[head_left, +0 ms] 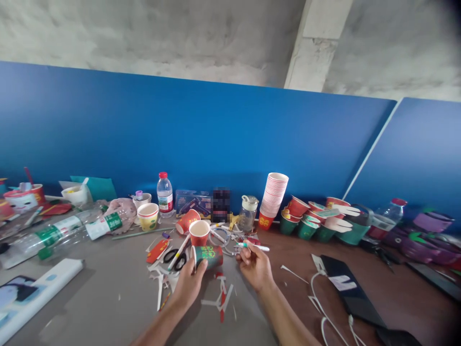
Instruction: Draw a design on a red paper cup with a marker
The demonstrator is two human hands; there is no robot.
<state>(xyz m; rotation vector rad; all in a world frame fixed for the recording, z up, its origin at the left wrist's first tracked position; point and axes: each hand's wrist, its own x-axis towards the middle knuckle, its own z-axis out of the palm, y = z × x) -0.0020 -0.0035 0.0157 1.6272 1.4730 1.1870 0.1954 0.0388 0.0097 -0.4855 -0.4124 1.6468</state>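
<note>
My left hand (189, 282) grips a paper cup (209, 255) lying on its side, dark green and red with green writing on it. My right hand (255, 265) is closed round a white marker with a green band (252, 246), its tip pointing left toward the cup. An upright red paper cup (199, 232) stands just behind the held cup. Scissors (175, 259) and white and red paper scraps (220, 298) lie on the table around my hands.
A tall stack of red-and-white cups (273, 196) stands at the back, green and red cups (309, 222) beside it. Water bottles (164, 194), flattened plastic bottles (65, 229), a yellow cup (148, 216), a dark phone with white cable (347, 290) and a blue partition wall (216, 134) surround the workspace.
</note>
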